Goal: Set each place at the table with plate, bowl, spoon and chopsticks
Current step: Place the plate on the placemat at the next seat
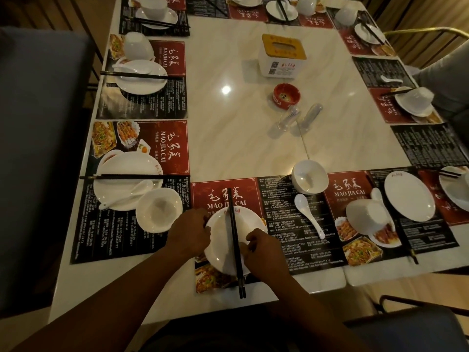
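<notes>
Your left hand (189, 231) and right hand (264, 250) both grip the plate (220, 238) with curled fingers; slide it gently so the chopsticks (233, 224) on top don't roll off

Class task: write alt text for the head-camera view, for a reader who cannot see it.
A person's left hand grips the rim of a round white plate on a red-and-black placemat, the right hand resting on it beside black chopsticks laid across it. A white bowl and white spoon lie nearby.

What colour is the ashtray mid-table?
The ashtray is red; head view shows it best.
</notes>
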